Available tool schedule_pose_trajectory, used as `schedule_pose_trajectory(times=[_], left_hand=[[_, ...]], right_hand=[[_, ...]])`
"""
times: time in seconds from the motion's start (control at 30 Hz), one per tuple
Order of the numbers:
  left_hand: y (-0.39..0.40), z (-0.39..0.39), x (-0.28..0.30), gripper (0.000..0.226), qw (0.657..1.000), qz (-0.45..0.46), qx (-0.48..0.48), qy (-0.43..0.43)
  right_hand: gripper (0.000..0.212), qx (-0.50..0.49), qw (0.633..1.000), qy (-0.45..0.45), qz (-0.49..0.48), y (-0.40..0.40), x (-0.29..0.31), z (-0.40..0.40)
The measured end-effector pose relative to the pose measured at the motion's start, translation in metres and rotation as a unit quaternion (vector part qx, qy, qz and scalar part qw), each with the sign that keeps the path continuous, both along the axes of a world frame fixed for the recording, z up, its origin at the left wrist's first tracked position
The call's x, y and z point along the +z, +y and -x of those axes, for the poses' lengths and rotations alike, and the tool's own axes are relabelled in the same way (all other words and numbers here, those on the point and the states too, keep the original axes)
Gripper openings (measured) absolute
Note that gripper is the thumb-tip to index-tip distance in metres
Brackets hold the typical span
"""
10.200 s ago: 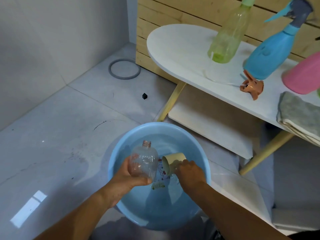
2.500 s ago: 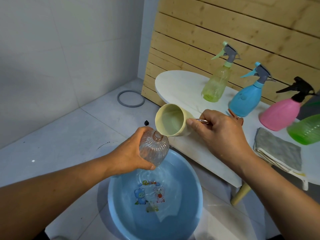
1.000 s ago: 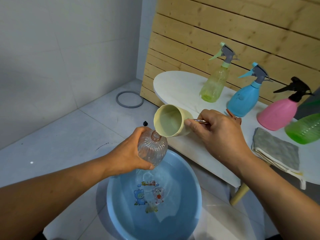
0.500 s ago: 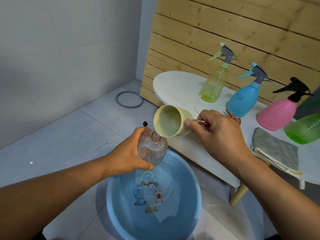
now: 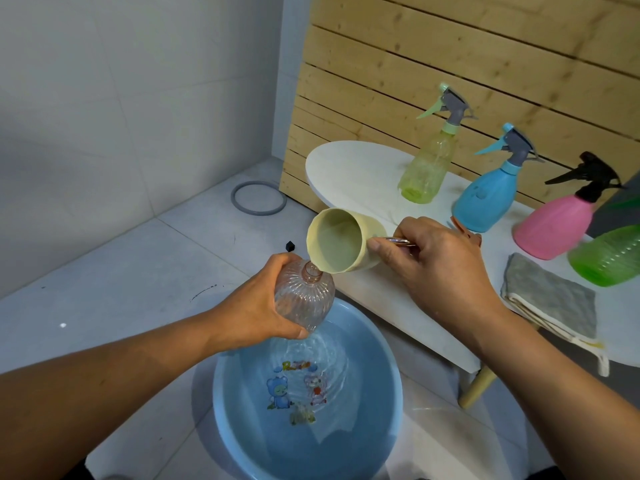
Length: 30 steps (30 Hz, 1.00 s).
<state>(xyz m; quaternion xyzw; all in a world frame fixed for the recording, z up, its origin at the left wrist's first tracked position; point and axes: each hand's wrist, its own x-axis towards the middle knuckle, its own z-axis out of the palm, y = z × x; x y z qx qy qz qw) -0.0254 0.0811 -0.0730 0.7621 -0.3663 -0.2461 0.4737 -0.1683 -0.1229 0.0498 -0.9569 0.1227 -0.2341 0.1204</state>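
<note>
Seen from the head camera, a person's left hand (image 5: pixel 258 317) grips a small clear plastic bottle (image 5: pixel 304 299), fingers and thumb curled round its ribbed, rounded body. The bottle has no cap, and its short pinkish neck points up and slightly away. It hangs in the air above the far edge of a blue basin (image 5: pixel 388 420) on the tiled floor, where rippled water lies over cartoon bear prints.

The right hand (image 5: pixel 440 268) pinches the thin metal handle (image 5: pixel 398 241) of a pale yellow cup (image 5: pixel 341 245). The cup is tipped on its side with its mouth toward the viewer and its lower lip at the bottle's neck.

Behind the hands, a white oval table (image 5: pixel 353 174) stands against a wooden slat wall. It carries spray bottles in yellow-green (image 5: pixel 424 171), blue (image 5: pixel 485 199), pink (image 5: pixel 554 223) and green (image 5: pixel 609 258), beside a folded grey cloth (image 5: pixel 550 299). A grey ring (image 5: pixel 259 202) lies on the floor near the corner.
</note>
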Motion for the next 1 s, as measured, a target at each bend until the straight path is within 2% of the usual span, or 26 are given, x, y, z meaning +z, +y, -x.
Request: schedule_pose_trajectory(times=[1.0], left_hand=[[-0.0013, -0.0002, -0.0009, 0.110, 1.000, -0.007, -0.001, -0.008]], right_hand=[[0.035, 0.000, 1.000, 0.000, 0.024, 0.0000, 0.0014, 0.0006]])
